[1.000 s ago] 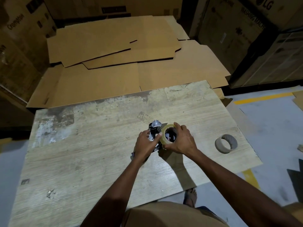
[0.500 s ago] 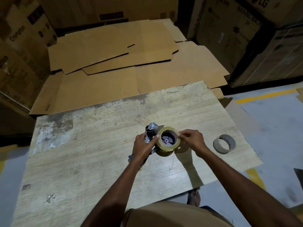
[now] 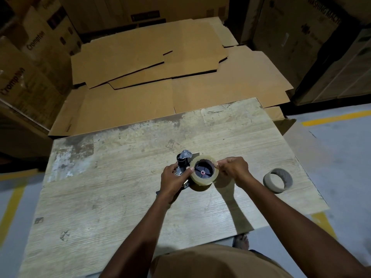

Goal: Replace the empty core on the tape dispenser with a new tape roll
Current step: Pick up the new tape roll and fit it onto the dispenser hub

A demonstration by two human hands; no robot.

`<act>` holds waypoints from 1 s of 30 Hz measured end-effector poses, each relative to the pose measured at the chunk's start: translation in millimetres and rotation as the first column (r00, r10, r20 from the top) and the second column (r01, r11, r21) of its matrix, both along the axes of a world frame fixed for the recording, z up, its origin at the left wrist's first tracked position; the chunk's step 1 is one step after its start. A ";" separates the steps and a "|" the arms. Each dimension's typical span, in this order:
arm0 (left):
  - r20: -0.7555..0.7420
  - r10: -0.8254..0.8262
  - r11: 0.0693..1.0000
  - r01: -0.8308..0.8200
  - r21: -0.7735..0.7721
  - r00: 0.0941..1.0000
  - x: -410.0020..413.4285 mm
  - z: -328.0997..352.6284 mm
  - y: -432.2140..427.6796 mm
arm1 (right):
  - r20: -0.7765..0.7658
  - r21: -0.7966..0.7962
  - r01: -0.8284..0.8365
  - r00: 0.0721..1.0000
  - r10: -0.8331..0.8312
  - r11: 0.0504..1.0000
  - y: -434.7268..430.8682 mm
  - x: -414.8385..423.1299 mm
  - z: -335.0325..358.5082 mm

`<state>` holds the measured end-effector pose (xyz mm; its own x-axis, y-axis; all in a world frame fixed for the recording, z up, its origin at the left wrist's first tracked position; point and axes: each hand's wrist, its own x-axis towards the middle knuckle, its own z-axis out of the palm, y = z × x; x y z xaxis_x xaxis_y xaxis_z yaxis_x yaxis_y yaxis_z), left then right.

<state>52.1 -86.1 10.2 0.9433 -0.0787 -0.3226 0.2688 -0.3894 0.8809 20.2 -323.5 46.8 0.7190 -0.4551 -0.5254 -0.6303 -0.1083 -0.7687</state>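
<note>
Left hand (image 3: 174,178) grips the black-and-metal tape dispenser (image 3: 183,164); right hand (image 3: 233,169) pinches the rim of the clear tape roll (image 3: 203,173) seated on its hub. Right of that hand, the grey empty cardboard core (image 3: 278,180) rests on the worn wooden board (image 3: 120,197).

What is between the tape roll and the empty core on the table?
Head view: the right hand, pinching the tape roll, then bare table.
</note>
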 end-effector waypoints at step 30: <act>-0.039 0.106 0.992 -0.103 0.079 0.994 7.4 -16.6 -6.8 | -0.061 -0.095 -0.138 0.989 0.132 0.986 -7.1 17.2 -16.8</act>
<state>59.5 -92.9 -6.4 0.9302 0.0459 -0.3643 0.3485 -0.4229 0.8365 37.4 -330.6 30.0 0.7487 -0.4076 -0.5227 -0.6455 -0.2690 -0.7148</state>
